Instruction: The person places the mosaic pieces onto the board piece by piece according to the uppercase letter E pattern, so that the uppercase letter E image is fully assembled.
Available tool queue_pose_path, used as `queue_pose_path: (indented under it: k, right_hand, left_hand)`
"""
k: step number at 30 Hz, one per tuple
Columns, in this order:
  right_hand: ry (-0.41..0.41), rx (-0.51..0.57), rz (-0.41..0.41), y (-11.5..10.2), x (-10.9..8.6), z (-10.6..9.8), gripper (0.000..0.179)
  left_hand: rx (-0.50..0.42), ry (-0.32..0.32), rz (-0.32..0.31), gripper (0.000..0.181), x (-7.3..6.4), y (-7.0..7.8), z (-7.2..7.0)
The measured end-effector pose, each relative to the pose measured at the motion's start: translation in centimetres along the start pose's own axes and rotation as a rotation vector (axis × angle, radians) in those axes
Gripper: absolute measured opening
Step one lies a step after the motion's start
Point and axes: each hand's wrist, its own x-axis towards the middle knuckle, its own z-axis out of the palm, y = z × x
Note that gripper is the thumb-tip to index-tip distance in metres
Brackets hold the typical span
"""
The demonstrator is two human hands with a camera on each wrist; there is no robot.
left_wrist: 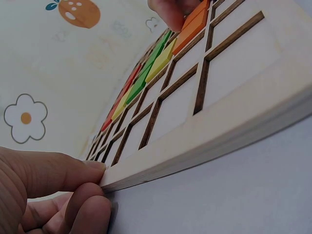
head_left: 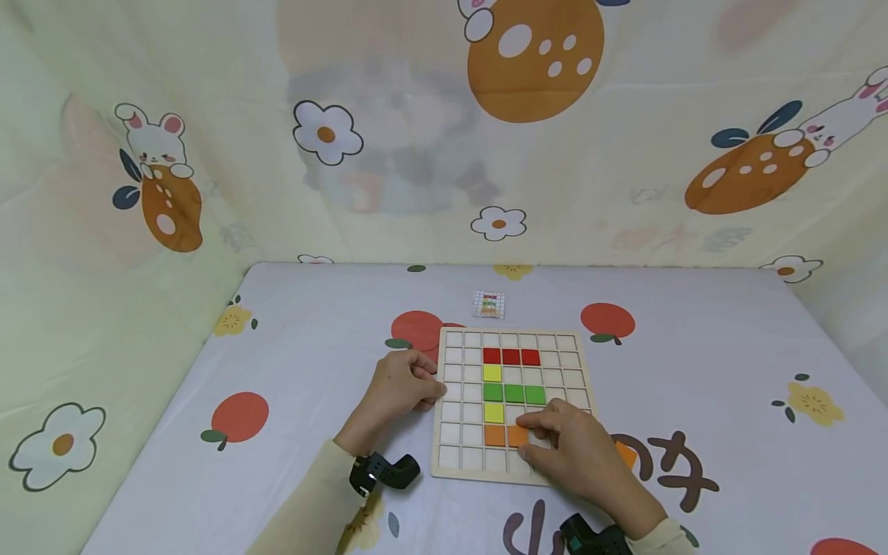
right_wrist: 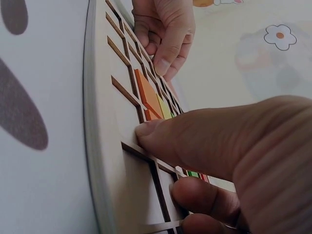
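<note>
A square wooden grid board (head_left: 458,462) lies on the table. Three red tiles (head_left: 511,356), three green tiles (head_left: 514,393), two yellow tiles (head_left: 492,373) and two orange tiles (head_left: 495,435) sit in its cells. At the board's left edge, my left hand (head_left: 405,381) grips the frame, thumb (left_wrist: 73,170) at the rim with the other fingers curled beside it. My right hand (head_left: 576,447) is over the lower right part, its thumb and index finger pinching the right-hand orange tile (head_left: 517,437). In the right wrist view, the thumb (right_wrist: 180,141) partly hides that tile.
A small printed card (head_left: 489,304) with a coloured grid pattern lies behind the board. An orange piece (head_left: 626,455) shows partly behind my right forearm. The table cover (head_left: 312,331) has printed fruit and lettering, and a patterned curtain (head_left: 402,231) rises at the back and sides.
</note>
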Motion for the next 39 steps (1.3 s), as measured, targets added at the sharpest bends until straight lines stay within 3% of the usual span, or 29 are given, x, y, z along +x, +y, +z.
queue_pose_path:
  k: [19,28,39]
  right_hand:
    - [-0.006,0.012,0.023,-0.1,-0.1,-0.1,0.032]
    - [-0.009,0.025,0.029,-0.2,-0.6,-0.9,0.047]
    - [0.044,-0.035,0.099,2.4,-2.0,-3.5,0.057]
  left_hand:
    - [0.016,0.011,0.01,0.027,-0.1,0.2,0.1]
    - [0.014,0.008,0.015,0.026,0.0,0.1,0.0]
    - [0.005,0.002,0.011,0.026,0.1,0.0,0.1]
